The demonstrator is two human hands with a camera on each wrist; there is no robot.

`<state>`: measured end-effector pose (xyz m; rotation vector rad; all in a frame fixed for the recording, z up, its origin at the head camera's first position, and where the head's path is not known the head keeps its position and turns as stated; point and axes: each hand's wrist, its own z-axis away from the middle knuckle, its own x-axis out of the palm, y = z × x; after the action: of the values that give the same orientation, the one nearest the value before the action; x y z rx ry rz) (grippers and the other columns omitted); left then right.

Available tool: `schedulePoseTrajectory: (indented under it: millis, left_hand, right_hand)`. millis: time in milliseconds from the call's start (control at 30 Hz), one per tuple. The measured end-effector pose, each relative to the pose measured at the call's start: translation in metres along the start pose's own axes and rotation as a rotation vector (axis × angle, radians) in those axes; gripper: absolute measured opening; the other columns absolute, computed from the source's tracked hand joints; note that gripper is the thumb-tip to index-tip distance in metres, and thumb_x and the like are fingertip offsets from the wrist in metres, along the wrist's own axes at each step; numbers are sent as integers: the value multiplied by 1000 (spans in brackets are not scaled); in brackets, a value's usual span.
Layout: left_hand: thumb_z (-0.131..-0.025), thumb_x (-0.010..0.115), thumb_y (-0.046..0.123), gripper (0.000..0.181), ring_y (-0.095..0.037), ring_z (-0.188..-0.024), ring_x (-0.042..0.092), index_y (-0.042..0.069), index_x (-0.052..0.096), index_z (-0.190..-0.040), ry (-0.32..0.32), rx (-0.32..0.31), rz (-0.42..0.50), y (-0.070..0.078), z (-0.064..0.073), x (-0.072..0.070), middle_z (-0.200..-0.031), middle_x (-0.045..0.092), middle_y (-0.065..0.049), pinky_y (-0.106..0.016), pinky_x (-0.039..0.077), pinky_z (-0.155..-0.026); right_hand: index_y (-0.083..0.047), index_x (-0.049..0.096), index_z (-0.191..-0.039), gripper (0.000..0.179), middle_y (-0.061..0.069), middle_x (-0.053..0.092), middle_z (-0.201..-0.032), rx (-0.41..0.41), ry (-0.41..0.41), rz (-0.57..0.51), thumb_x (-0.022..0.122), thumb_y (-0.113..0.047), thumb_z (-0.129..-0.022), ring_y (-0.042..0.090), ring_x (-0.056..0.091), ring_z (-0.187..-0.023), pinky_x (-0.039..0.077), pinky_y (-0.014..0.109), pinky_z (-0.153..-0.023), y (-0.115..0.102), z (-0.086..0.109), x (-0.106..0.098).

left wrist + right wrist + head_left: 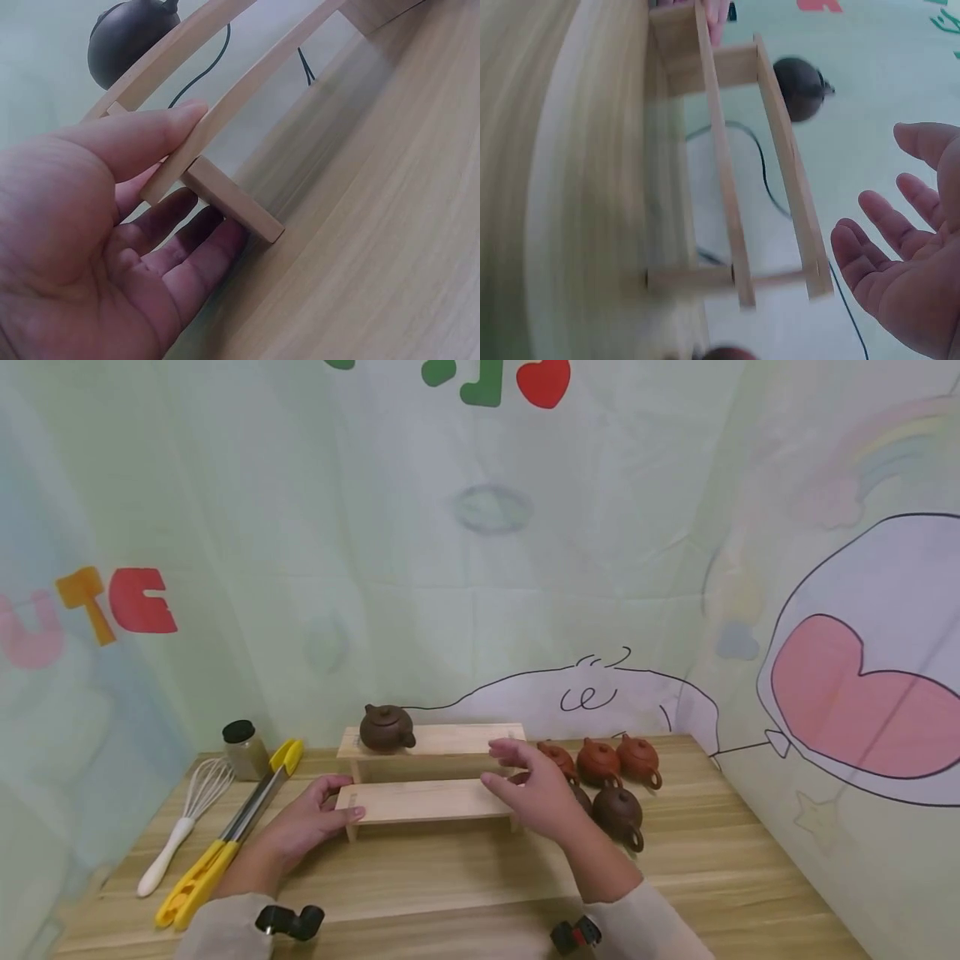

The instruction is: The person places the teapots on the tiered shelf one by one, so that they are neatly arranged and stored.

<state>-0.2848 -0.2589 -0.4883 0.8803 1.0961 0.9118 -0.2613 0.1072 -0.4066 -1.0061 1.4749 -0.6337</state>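
A two-step wooden shelf (431, 800) stands on the table, with one dark brown teapot (386, 728) on the left of its upper board. My left hand (311, 821) grips the left end of the lower board. In the left wrist view, its thumb (161, 135) lies on top while the fingers curl beneath, near the leg. My right hand (536, 789) hovers by the shelf's right end, fingers spread and holding nothing. The right wrist view shows that hand (911, 255) apart from the boards.
Right of the shelf are several teapots, reddish ones (598, 762) behind and dark brown ones (618, 814) in front. On the left lie a whisk (183, 827) and yellow-handled tongs (225, 839), near a black-lidded jar (245, 752). Printed cloth (420, 568) hangs behind the wooden table (420, 893).
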Motion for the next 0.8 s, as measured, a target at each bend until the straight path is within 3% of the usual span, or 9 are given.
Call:
schedulePoseTrajectory:
  millis: [200, 500, 800]
  left_hand:
    - [-99, 79, 35, 90, -56, -161, 20, 3, 25, -163, -1, 5, 0, -1, -1, -1, -176, 16, -30, -67, 35, -126]
    - [-99, 78, 40, 91, -57, -160, 21, 5, 25, -164, -3, -7, -15, -1, 0, -1, -176, 15, -29, -68, 34, -126]
    - [-99, 78, 37, 88, -55, -159, 28, 4, 26, -163, -8, 4, 6, 0, 2, 0, -175, 19, -29, -67, 37, -125]
  right_hand:
    - [-23, 67, -140, 47, -2, 73, -131, 12, 57, 20, 82, -26, -96, 23, 68, -124, 57, 50, -110, 25, 12, -30]
    - [-14, 62, -145, 52, 13, 72, -138, 30, 96, 61, 81, -23, -97, 33, 67, -130, 59, 45, -106, 63, 24, -74]
    - [-12, 62, -145, 53, 18, 68, -144, 84, 145, 162, 81, -26, -97, 37, 64, -135, 56, 56, -111, 90, 33, -113]
